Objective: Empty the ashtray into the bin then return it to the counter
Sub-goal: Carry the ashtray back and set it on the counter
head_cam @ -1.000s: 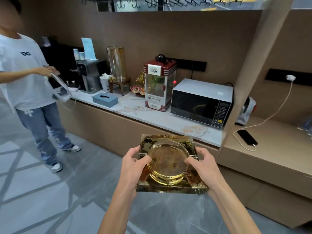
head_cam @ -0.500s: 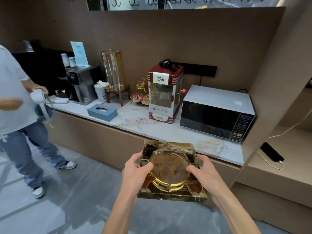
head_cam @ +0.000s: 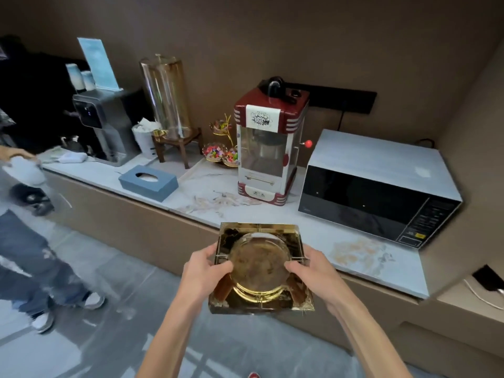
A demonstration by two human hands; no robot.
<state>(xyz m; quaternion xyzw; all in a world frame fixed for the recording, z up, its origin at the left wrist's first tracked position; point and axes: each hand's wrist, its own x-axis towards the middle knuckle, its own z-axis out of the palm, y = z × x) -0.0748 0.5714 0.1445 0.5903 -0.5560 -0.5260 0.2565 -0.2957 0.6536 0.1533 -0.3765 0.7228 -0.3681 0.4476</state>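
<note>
The square, amber-gold glass ashtray [head_cam: 261,266] is gripped between the left hand [head_cam: 203,278] and right hand [head_cam: 313,274], thumbs over its rim, held just before the white marble tabletop [head_cam: 300,230].

Both forearms enter the view from 6 o'clock, bare, and run up toward the centre, coming closer to each other as they rise. The left forearm leans toward 1 o'clock, the right forearm toward 11 o'clock. The left hand [head_cam: 203,274] is closed on the left side of the ashtray [head_cam: 260,266]; its thumb lies over the top rim and points to 3 o'clock, and the other fingers go under the edge, hidden. The right hand [head_cam: 313,271] grips the right side in the same way, thumb on the rim pointing to 9 o'clock. Both wrists are almost straight, and the hands are at equal height.
</note>
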